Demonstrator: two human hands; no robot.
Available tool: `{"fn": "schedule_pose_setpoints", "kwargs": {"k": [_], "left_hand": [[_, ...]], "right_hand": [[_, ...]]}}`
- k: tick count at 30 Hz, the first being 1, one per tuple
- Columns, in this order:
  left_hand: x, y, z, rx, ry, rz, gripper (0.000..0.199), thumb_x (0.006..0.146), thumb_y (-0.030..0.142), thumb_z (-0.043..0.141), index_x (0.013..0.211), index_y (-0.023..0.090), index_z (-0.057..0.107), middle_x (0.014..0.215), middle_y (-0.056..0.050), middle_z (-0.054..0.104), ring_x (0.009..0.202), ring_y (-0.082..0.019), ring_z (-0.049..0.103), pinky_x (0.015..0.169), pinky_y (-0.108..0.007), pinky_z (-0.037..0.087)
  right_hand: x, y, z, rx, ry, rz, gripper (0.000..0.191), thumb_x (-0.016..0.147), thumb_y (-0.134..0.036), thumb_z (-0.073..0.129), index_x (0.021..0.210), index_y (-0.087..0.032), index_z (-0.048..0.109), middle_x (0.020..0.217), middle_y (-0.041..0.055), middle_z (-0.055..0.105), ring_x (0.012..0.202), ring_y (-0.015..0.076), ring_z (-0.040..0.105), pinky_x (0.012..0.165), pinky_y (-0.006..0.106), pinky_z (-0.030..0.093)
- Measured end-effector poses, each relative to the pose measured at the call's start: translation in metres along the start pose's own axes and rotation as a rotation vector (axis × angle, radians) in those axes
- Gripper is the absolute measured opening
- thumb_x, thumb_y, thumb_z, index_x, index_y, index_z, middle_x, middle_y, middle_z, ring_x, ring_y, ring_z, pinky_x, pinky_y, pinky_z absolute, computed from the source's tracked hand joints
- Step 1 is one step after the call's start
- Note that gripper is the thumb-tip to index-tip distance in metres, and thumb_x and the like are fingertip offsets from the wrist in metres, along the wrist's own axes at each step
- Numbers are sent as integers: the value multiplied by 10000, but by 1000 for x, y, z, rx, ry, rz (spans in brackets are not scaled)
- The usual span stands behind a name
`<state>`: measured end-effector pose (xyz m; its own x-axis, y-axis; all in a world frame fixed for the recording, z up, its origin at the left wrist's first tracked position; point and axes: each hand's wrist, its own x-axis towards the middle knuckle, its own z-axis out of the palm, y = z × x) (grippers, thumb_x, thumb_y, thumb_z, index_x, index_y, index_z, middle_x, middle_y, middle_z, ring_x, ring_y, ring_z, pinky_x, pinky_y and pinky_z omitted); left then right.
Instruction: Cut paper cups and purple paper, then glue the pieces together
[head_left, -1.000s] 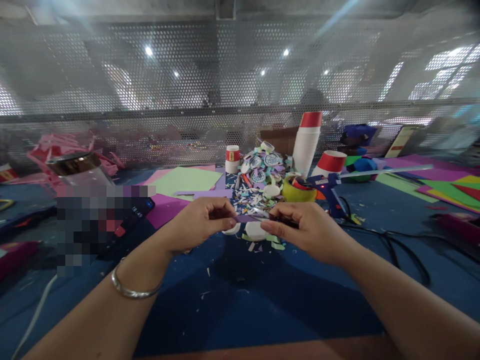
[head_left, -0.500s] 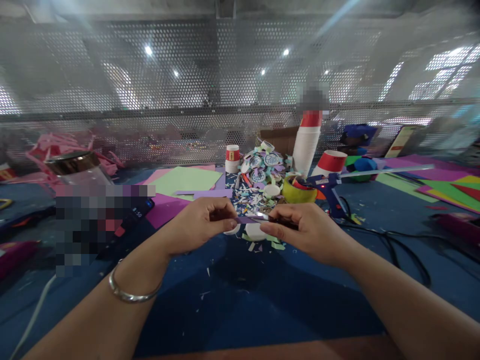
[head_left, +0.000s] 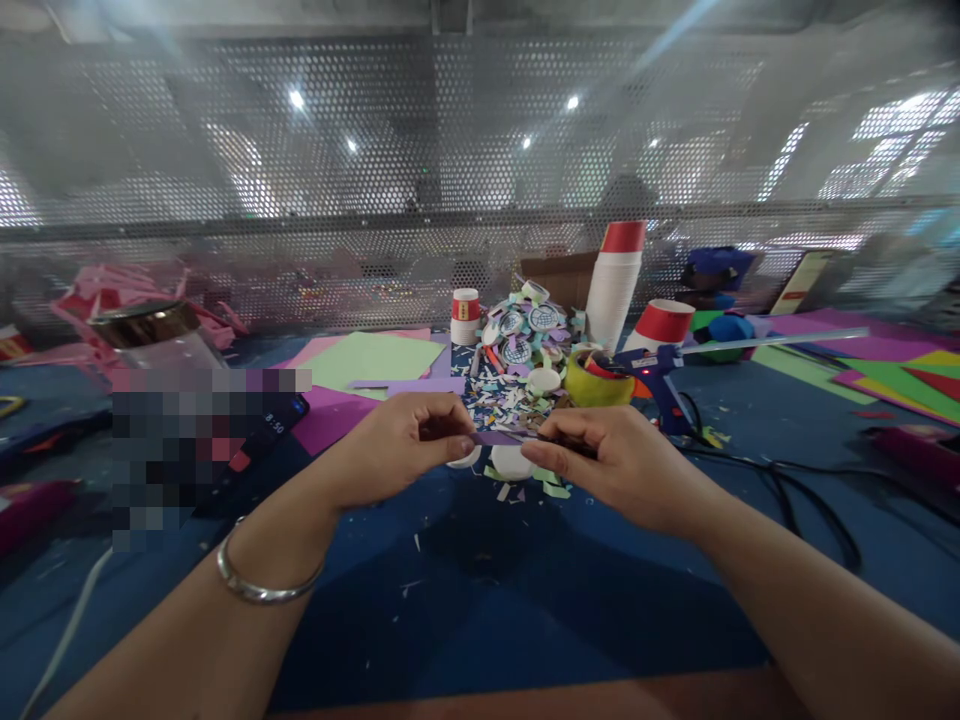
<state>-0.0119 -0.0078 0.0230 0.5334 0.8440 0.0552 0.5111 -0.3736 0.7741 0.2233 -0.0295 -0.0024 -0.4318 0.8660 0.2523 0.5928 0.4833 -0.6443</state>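
My left hand [head_left: 409,445], a silver bangle on its wrist, pinches one end of a narrow purple paper strip [head_left: 491,438]. At the strip's other end my right hand [head_left: 611,460] is closed around a dark-handled tool with a thin metal tip, which looks like scissors and is mostly hidden by the fingers. The metal tip lies against the strip. Just beyond and below the strip are white round pieces [head_left: 512,461] and green and white paper scraps [head_left: 555,490] on the blue table.
Behind my hands rises a pile of cut paper pieces [head_left: 517,335], with a yellow tape roll [head_left: 596,380], a blue glue gun [head_left: 660,385] with a cable, and stacked paper cups [head_left: 613,290]. Coloured sheets [head_left: 367,362] and a phone [head_left: 277,420] are at left.
The metal tip at the strip has shifted slightly and shows less glare. Both hands stay in nearly the same place.
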Motion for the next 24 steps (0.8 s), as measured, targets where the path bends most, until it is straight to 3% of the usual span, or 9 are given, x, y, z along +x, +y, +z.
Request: {"fn": "schedule_pose_setpoints", "kwargs": {"k": [5,8,14,18,24], "left_hand": [[0,0,1,20,20,-4,112,836,270,610,835,164,643,701,19,589,663,-111,524,616,-239,402],[0,-1,3,28,99,52,106,859,266,595,831,171,635,703,15,604,660,-114,541,611,-239,419],[-2,1,11,297,436,417,99,903,189,561,864,199,652,809,-24,610,777,-145,567,700,-285,457],[-3,3,15,454,468,591,121,920,143,537,928,197,644,866,-48,612,801,-153,561,693,-302,458],[-4,2,18,719,425,691,139,926,119,505,929,196,621,901,-55,644,821,-168,570,706,-338,428]], "right_hand": [[1,1,-1,29,65,22,460,928,-551,485,648,-192,550,543,-34,400,505,107,345,480,272,244],[2,2,-3,97,103,68,453,903,-571,520,662,-190,566,565,-22,447,513,109,375,477,268,261],[5,1,2,534,151,185,455,831,-625,587,696,-194,532,534,-73,332,438,66,228,407,239,166],[6,-3,4,747,59,235,436,817,-591,632,694,-186,527,540,-83,310,440,56,199,395,228,132],[3,-5,4,889,-69,240,410,782,-515,720,687,-176,510,546,-84,358,447,46,205,399,214,125]]}}
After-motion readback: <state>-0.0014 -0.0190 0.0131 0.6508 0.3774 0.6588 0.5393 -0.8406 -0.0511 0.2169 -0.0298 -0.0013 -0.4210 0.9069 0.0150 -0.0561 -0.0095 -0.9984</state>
